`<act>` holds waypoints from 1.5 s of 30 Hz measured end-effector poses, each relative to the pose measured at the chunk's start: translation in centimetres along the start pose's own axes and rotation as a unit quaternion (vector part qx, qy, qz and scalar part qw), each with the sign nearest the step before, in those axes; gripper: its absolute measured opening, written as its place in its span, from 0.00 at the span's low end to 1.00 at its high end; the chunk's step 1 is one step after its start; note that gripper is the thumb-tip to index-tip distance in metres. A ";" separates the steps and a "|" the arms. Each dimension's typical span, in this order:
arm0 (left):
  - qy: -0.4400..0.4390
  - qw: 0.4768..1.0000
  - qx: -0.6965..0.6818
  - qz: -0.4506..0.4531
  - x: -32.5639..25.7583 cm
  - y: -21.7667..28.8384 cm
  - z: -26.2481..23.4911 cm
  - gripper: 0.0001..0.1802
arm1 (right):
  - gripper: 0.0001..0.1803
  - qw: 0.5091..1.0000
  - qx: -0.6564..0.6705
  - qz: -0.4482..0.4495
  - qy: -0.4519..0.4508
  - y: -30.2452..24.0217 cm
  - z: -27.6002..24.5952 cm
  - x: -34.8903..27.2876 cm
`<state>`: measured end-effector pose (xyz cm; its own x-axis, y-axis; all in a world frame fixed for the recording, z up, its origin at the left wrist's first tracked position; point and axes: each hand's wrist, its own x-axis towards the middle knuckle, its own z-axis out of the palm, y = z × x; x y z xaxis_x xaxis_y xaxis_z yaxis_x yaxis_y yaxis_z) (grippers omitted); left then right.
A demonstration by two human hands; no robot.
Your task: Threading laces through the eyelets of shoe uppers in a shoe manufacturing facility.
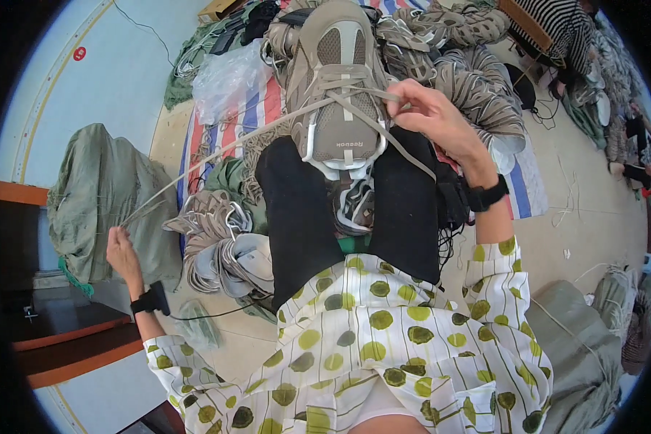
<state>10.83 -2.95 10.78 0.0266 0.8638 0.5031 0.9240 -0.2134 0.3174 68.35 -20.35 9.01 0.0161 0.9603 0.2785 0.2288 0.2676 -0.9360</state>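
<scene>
A taupe shoe upper (347, 134) with white trim rests across my knees, its toe pointing away from me. Beige lace crosses its lower eyelet rows. Out to the left, my left hand (125, 254) pinches the long end of the shoelace (217, 153), which runs taut from the upper. Close to the upper's right edge, my right hand (430, 116) has its thumb and forefinger closed on a short stretch of lace by the eyelets. Another loose lace end hangs over my right thigh.
Stacked shoe uppers (481, 90) lie at the right, with more (217, 242) by my left leg. A green sack (105, 195) stands at the left, another (575, 340) at the lower right. A clear plastic bag (228, 79) lies on striped sheeting (526, 188). Farther right sits another person.
</scene>
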 end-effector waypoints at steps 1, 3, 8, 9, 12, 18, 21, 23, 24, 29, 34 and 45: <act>0.000 1.000 -0.002 -0.001 0.6 -2.3 -0.3 0.15 | 0.11 1.000 -0.002 0.000 -0.001 -0.1 0.8 0.5; 0.031 0.996 0.052 -0.060 1.4 -5.9 0.2 0.17 | 0.12 0.994 -0.045 -0.006 0.100 -0.5 2.1 1.2; -0.138 0.989 0.044 0.027 -0.1 -11.3 3.2 0.16 | 0.10 0.981 -0.097 -0.018 0.169 0.0 3.2 0.8; -0.264 0.964 -0.029 -0.018 -0.8 -6.9 6.3 0.16 | 0.09 0.979 -0.078 0.027 0.187 0.1 2.9 0.1; -0.244 0.963 -0.109 0.023 -4.2 7.8 8.4 0.13 | 0.08 0.973 -0.057 0.060 0.216 0.3 3.1 -0.5; -0.147 0.907 -0.354 0.173 -5.1 26.1 8.5 0.12 | 0.08 0.951 -0.167 -0.059 0.252 -2.2 4.0 1.6; -0.150 0.879 -0.377 0.251 -5.3 32.4 7.7 0.15 | 0.08 0.927 -0.326 -0.100 0.154 -2.7 2.9 2.4; -0.106 0.880 -0.345 0.310 -5.4 34.5 8.1 0.16 | 0.07 0.905 -0.387 -0.127 0.124 -3.5 2.5 3.0; -0.090 0.888 -0.311 0.327 -5.4 35.3 8.0 0.16 | 0.07 0.878 -0.445 -0.145 0.097 -3.8 2.4 3.2; -0.079 0.899 -0.269 0.337 -5.5 36.8 8.5 0.12 | 0.05 0.864 -0.456 -0.183 0.112 -4.8 2.7 4.0; -0.062 0.909 -0.246 0.330 -5.0 37.2 8.5 0.10 | 0.05 0.858 -0.444 -0.222 0.135 -5.2 1.9 6.4; -0.207 0.858 -0.416 0.220 -5.5 36.8 7.0 0.05 | 0.10 0.993 -0.093 0.030 -0.064 -3.4 -2.0 4.2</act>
<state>47.33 -12.37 14.08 0.5947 0.6676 0.4480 0.2018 -0.6633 0.7206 69.62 -17.35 13.77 -0.0857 0.9793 0.1832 0.4074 0.2022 -0.8906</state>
